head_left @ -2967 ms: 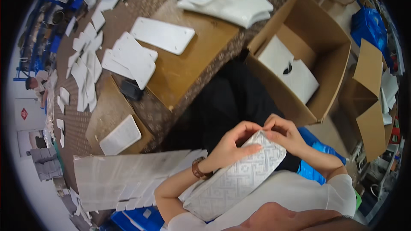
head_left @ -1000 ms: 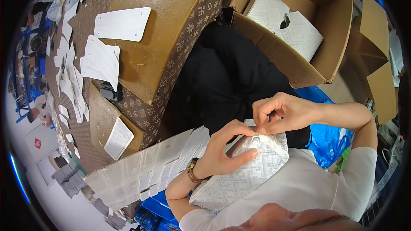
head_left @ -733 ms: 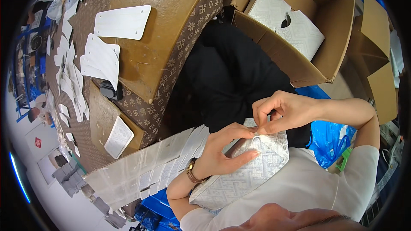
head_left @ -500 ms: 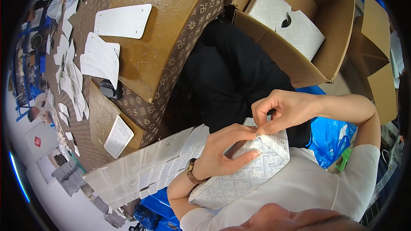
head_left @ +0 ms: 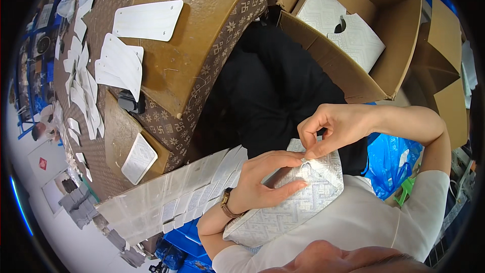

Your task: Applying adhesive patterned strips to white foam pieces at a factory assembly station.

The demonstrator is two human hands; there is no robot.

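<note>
A white-silver, box-shaped cover [head_left: 290, 210] with an embossed geometric pattern rests tilted in my lap against my shirt. My left hand [head_left: 254, 182], wearing a wristwatch [head_left: 226, 202], grips its upper edge; the fingers lie over the rim and the thumb spreads along the patterned face. At that same edge my right hand [head_left: 339, 127] pinches thumb against forefinger, the other fingers curled. Whatever sits in this pinch is too small to make out. Both hands' fingertips nearly meet at the rim.
An open cardboard box [head_left: 333, 53] at upper right holds similar patterned pieces. White panels [head_left: 149, 20] lie on a brown board [head_left: 197, 25] over the patterned tablecloth. A strip of overlapping pale pieces [head_left: 202, 192] extends left of my lap. A blue plastic bag [head_left: 389, 164] is at right.
The hands and the cover stay almost in place, with the right pinch held at the rim. The surroundings shift slightly in the picture.
</note>
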